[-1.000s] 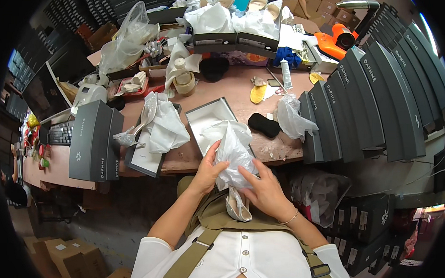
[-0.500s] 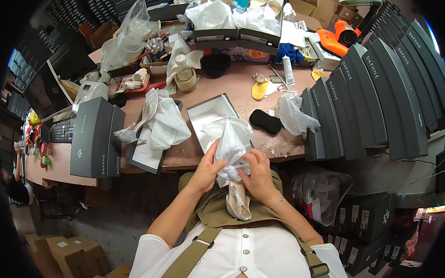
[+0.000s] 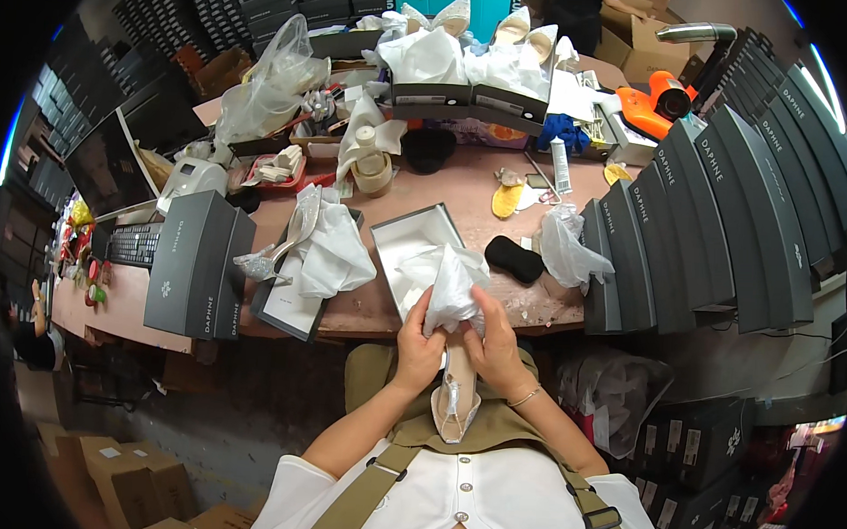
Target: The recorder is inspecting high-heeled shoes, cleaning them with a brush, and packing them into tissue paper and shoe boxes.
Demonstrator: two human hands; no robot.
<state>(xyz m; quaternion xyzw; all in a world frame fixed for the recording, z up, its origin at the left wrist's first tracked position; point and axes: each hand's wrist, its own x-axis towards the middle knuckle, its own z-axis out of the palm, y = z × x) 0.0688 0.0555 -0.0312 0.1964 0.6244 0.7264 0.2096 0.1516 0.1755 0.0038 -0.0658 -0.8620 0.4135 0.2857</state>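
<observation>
In front of my lap I hold a beige-lined shoe (image 3: 455,410) with a glittery edge and a thin strap, its toe pointing toward me. Thin white wrapping (image 3: 453,289) covers its far end. My left hand (image 3: 421,348) grips the wrapped end from the left, and my right hand (image 3: 497,353) closes on it from the right. Just beyond stands an open shoebox (image 3: 387,254) with white paper inside. To its left, a second glittery shoe (image 3: 299,225) and crumpled white tissue (image 3: 338,257) lie over a box lid (image 3: 287,306).
Dark shoeboxes stand in a row (image 3: 662,236) at right, and a few (image 3: 186,266) at left. Also on the table are a black eyeglass-case-shaped object (image 3: 514,259), a plastic bag (image 3: 570,249), a tape roll (image 3: 371,177) and two boxes of shoes (image 3: 429,95) at the back.
My hands have closed in around the wrapped end, and the wrapping looks less pointed. More of the shoe's insole and strap shows. The whole view has shifted slightly.
</observation>
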